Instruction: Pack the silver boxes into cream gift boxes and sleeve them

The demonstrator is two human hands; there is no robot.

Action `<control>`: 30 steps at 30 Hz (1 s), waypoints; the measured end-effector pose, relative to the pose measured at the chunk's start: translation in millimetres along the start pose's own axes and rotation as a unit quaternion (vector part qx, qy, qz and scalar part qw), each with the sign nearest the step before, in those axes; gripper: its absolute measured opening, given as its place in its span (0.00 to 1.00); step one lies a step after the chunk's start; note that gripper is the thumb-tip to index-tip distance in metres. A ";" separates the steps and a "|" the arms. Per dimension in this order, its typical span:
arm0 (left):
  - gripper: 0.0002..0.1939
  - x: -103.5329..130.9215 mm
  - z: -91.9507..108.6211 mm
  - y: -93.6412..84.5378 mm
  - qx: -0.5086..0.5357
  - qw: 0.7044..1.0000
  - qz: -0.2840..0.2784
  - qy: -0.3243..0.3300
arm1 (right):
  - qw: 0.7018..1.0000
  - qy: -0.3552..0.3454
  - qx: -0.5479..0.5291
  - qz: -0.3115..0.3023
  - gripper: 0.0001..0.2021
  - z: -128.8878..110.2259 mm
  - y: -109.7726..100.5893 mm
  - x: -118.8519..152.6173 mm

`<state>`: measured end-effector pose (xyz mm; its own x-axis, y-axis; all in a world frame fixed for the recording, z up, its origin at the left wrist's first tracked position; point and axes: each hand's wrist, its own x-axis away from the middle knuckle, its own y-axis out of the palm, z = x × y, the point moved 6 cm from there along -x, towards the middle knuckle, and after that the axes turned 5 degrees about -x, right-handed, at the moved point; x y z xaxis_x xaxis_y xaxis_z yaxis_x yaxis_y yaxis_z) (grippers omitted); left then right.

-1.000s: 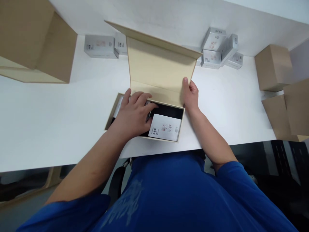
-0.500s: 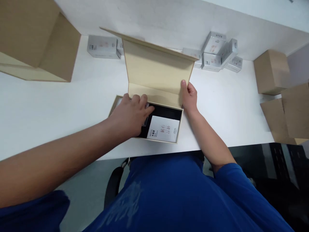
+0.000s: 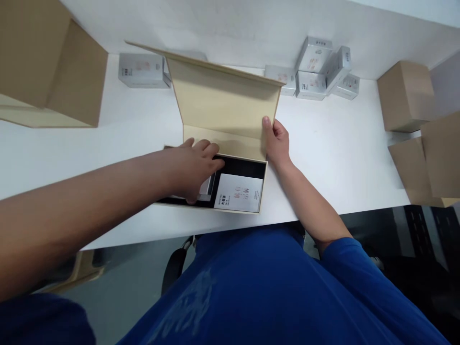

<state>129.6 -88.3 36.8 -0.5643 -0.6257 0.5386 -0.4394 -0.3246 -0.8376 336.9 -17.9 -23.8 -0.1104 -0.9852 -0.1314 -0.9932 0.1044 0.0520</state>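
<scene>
Left hand [image 3: 196,165]: bent fingers apart over silvery carton [image 3: 206,189]; cannot tell if pinching
Right hand [image 3: 278,142]: pinches flat cream lid [image 3: 223,98]
Box [image 3: 247,167]: rectangular, black-lined, holding carton, on smooth white table [image 3: 334,148]

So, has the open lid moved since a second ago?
Yes, to the left: judged against the silver box behind its right corner, the lid has shifted leftward, leaving more of that box showing.

Soft, diffuse light (edges wide-angle warped).
</scene>
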 end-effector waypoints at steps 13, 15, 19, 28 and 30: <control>0.44 50.1 -2.5 41.4 0.064 0.972 0.205 -0.091 | 1.000 0.007 0.011 -0.007 0.29 1.8 -0.2 -0.5; 0.42 56.9 -4.3 46.3 0.081 0.967 0.229 -0.079 | 1.000 0.010 0.007 -0.005 0.29 3.1 -0.8 -0.5; 0.39 62.4 -6.7 52.9 0.121 0.960 0.234 -0.095 | 1.000 0.024 0.008 -0.007 0.29 7.1 -2.1 -0.8; 0.22 45.4 -0.3 34.3 0.150 0.931 0.321 -0.091 | 0.998 0.061 -0.024 0.013 0.31 8.1 -0.6 0.4; 0.23 38.9 -2.0 35.0 0.151 0.928 0.328 -0.096 | 0.998 0.059 -0.023 0.012 0.30 6.3 -0.8 0.1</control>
<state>90.9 -122.6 28.6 -0.4941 -0.8639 -0.0980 0.1866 0.0047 -0.9824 337.4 -17.2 -30.1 -0.1269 -0.9919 -0.0112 -0.9872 0.1252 0.0986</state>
